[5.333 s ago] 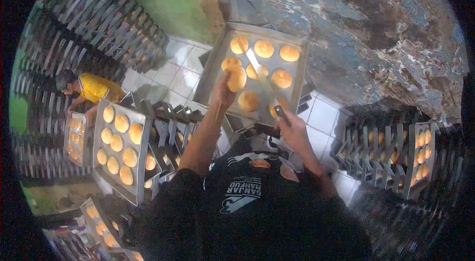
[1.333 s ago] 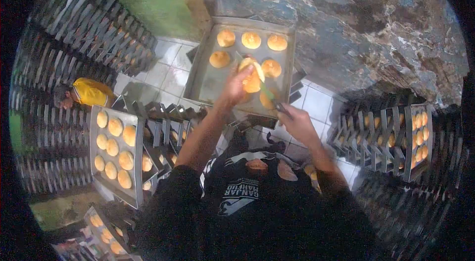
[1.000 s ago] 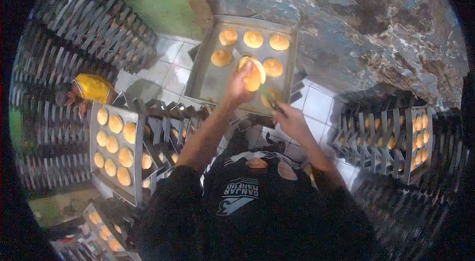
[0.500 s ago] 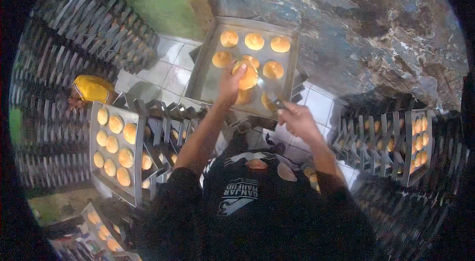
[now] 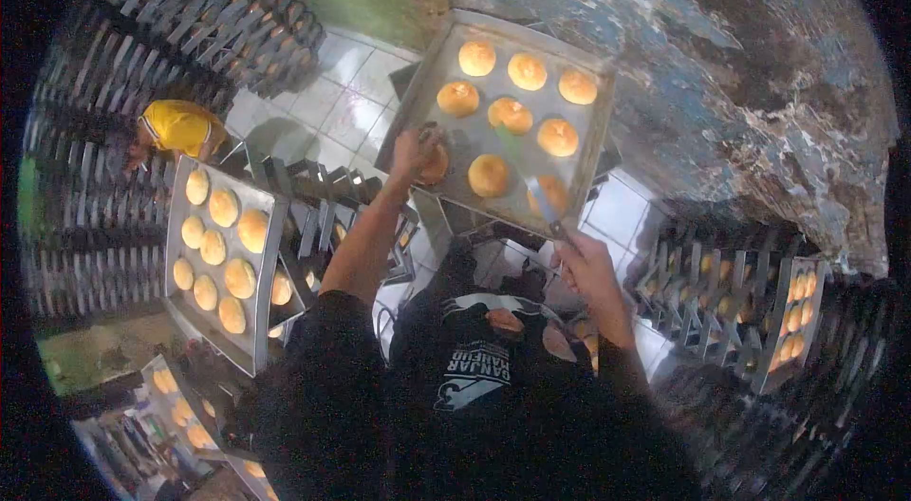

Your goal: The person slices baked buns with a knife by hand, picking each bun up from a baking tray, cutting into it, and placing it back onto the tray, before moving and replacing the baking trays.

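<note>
Holding knife [image 5: 545,201] over tray's rim [image 5: 599,121] in right grip [image 5: 586,266], well apart from left grip [image 5: 414,152] around corner bun [image 5: 435,167].

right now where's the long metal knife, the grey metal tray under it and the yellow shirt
Long metal knife [image 5: 542,199], head view: blade near its handle.
Grey metal tray [image 5: 479,138], head view: its bare bottom.
Yellow shirt [image 5: 180,126], head view: middle of its cloth.

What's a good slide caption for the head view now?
Left hand at a bun on the tray, right hand holding a knife over the tray.
</note>
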Motion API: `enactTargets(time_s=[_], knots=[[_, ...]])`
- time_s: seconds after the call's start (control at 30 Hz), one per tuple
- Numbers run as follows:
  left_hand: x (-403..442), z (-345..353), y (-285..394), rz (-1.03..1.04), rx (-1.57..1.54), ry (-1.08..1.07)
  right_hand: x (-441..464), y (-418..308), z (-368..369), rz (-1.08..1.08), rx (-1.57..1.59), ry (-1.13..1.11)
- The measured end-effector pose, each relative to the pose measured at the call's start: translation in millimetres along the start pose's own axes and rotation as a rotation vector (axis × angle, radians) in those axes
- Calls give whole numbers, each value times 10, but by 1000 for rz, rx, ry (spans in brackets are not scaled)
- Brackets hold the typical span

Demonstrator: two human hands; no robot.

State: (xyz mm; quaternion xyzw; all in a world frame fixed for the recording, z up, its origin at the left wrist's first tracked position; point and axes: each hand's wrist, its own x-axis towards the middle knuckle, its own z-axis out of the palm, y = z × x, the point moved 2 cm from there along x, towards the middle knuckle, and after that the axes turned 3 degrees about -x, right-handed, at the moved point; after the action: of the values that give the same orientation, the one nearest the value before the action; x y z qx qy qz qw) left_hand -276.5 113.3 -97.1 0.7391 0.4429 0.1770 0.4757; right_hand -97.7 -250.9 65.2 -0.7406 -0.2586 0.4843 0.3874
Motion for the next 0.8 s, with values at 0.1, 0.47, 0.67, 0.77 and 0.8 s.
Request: enactTargets(time_s=[0.1,0.47,0.67,0.77,0.8], knots=[[500,140,-46,112,169,233,153,221,75,-28,-22,14],[913,525,287,-10,507,302,116,204,264,-161,332,341],[422,573,857,58,-709,-80,536,219,225,-271,268,318],[310,724,1072,34,-1131,-253,728,-37,70,-220,197,340],[174,758,1218,4,-1291,-251,767,-171,71,-270,182,371]])
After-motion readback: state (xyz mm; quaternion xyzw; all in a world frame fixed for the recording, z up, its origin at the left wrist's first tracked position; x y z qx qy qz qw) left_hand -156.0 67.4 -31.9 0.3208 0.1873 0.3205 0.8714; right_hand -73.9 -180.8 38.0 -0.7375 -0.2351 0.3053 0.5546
